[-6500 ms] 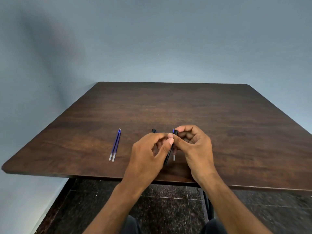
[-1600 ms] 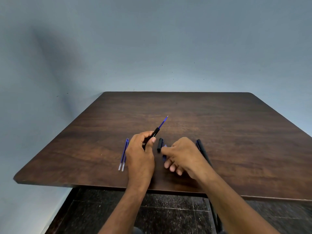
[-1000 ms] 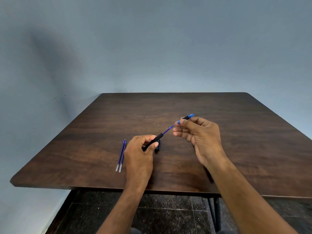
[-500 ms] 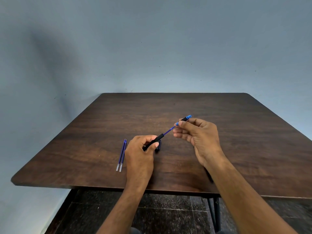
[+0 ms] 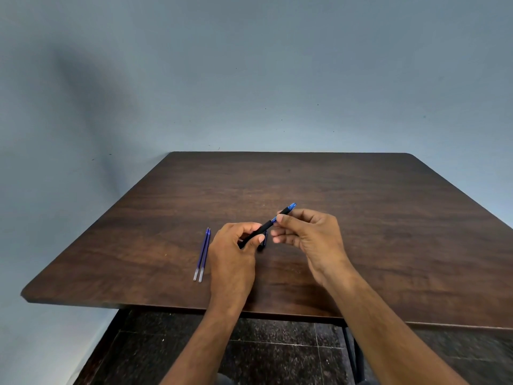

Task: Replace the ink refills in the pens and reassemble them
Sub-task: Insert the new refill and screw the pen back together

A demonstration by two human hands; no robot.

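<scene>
The black pen barrel (image 5: 256, 234) is pinched in the left hand (image 5: 232, 252), thumb over curled fingers, slanting up to the right. Its upper piece (image 5: 287, 210), black with a blue tip, is held by the right hand's (image 5: 311, 240) thumb and forefinger; a short blue stretch is seen between both pieces. Both wrists are raised above the table (image 5: 361, 232). A dark part (image 5: 263, 243) lies underneath, and two refills (image 5: 202, 255) lie just left of the left hand.

Small dark pen part (image 5: 262, 243) on table, half hidden behind hands.
</scene>
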